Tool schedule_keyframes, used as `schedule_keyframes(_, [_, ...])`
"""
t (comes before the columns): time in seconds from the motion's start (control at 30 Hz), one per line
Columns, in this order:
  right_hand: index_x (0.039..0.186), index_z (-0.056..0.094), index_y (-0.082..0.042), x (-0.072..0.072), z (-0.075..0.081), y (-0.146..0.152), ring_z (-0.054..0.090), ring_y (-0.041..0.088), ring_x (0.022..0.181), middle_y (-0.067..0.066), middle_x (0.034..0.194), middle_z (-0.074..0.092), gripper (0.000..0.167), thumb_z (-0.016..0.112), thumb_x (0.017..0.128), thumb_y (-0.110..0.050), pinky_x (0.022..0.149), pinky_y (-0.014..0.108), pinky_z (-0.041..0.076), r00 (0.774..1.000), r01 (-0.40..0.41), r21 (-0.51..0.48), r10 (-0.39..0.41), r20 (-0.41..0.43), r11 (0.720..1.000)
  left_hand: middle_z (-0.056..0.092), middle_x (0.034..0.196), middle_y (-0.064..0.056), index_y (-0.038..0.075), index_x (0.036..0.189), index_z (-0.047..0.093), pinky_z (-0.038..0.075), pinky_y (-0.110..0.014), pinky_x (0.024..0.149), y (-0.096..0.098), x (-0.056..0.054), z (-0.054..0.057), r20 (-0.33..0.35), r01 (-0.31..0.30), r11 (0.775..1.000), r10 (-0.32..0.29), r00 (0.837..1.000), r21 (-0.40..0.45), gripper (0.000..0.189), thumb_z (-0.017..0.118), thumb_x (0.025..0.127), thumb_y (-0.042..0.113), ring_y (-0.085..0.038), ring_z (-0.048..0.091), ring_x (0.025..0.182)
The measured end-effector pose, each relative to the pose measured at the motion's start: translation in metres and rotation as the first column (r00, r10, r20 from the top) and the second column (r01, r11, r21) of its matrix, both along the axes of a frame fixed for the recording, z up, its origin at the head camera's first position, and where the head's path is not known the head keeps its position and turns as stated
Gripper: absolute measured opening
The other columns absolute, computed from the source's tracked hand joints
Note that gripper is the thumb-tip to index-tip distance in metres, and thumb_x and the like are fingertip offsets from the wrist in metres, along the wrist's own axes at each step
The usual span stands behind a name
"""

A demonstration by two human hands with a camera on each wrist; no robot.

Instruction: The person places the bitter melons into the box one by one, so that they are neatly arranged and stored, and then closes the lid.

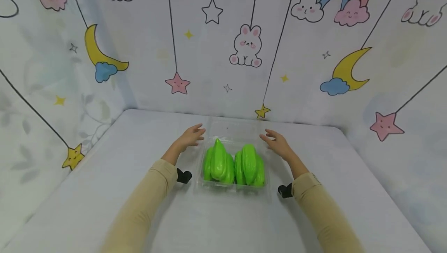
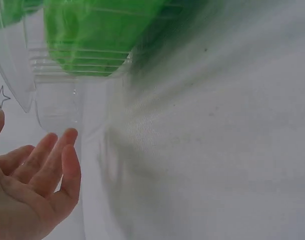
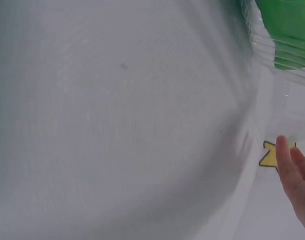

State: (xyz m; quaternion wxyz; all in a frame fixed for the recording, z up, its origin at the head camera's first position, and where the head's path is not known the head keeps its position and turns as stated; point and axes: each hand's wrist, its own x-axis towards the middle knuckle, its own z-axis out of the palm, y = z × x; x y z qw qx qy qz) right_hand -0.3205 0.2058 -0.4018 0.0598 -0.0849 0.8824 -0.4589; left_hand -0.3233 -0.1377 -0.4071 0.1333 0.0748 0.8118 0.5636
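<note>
A clear plastic clamshell box (image 1: 232,188) lies on the table with its lid (image 1: 237,129) folded back towards the wall. Side by side in its base are two bright green, glossy, ridged pieces that look like star fruit, one on the left (image 1: 219,162) and one on the right (image 1: 249,164). My left hand (image 1: 191,136) hovers off the box's back left corner, fingers spread loosely and holding nothing. Mirroring it, my right hand (image 1: 277,143) is off the back right corner with relaxed, extended fingers. The left wrist view shows the box's ribbed side (image 2: 87,62) above the fingers.
A white cloth covers the table (image 1: 230,226). Behind it stands a pale wall (image 1: 146,51) printed with stars, moons and rabbits. Black wrist pieces stick out under the sleeves, left (image 1: 184,175) and right (image 1: 285,191), on either side of the box.
</note>
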Motion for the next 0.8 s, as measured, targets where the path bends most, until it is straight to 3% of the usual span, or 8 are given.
schedule_keyframes(0.17, [0.140, 0.030, 0.005, -0.012, -0.011, 0.003, 0.044, 0.035, 0.120, 0.025, 0.137, 0.038, 0.058, 0.045, 0.097, -0.032, 0.093, 0.037, 0.042, 0.984, 0.064, -0.159, -0.036, 0.172, 0.985, 0.038, 0.141, -0.015, 0.006, 0.145, 0.022, 0.042, -0.039, 0.093, 0.004, -0.018, -0.002, 0.139, -0.083, 0.995, 0.075, 0.987, 0.052, 0.053, 0.039, 0.100, 0.027, -0.028, 0.048, 0.119])
schedule_keyframes(0.33, [0.137, 0.034, 0.006, -0.015, -0.016, 0.005, 0.047, 0.028, 0.118, 0.023, 0.137, 0.039, 0.051, 0.044, 0.098, -0.025, 0.096, 0.035, 0.040, 0.961, 0.109, -0.254, -0.037, 0.273, 0.961, 0.041, 0.139, -0.012, 0.008, 0.142, 0.033, 0.042, -0.036, 0.092, 0.008, -0.023, -0.006, 0.214, -0.139, 0.986, 0.117, 0.970, 0.088, 0.047, 0.043, 0.099, 0.022, -0.026, 0.048, 0.118])
schedule_keyframes(0.57, [0.139, 0.037, 0.000, -0.016, -0.016, 0.007, 0.055, 0.015, 0.099, 0.020, 0.135, 0.041, 0.047, 0.046, 0.097, -0.021, 0.090, 0.033, 0.043, 0.953, 0.165, -0.328, -0.064, 0.298, 0.930, 0.043, 0.137, -0.012, 0.007, 0.141, 0.036, 0.038, -0.041, 0.098, 0.011, -0.021, -0.008, 0.164, -0.190, 0.963, 0.160, 0.973, 0.193, 0.047, 0.049, 0.096, 0.012, -0.026, 0.045, 0.121])
schedule_keyframes(0.7, [0.139, 0.036, 0.001, -0.015, -0.019, 0.010, 0.054, 0.020, 0.106, 0.019, 0.135, 0.042, 0.048, 0.049, 0.096, -0.017, 0.092, 0.034, 0.042, 0.965, 0.143, -0.360, -0.049, 0.256, 0.922, 0.048, 0.132, -0.010, 0.007, 0.136, 0.043, 0.037, -0.042, 0.098, 0.011, -0.021, -0.008, 0.100, -0.228, 0.947, 0.210, 0.973, 0.228, 0.046, 0.054, 0.092, 0.005, -0.025, 0.046, 0.119])
schedule_keyframes(0.8, [0.136, 0.038, 0.004, -0.016, -0.019, 0.013, 0.052, 0.025, 0.112, 0.022, 0.135, 0.043, 0.048, 0.053, 0.094, -0.012, 0.096, 0.038, 0.040, 0.981, 0.125, -0.397, -0.052, 0.189, 0.909, 0.051, 0.129, -0.011, 0.005, 0.133, 0.047, 0.038, -0.043, 0.097, 0.009, -0.020, -0.007, 0.028, -0.219, 0.950, 0.219, 0.975, 0.221, 0.044, 0.056, 0.090, 0.005, -0.026, 0.049, 0.116])
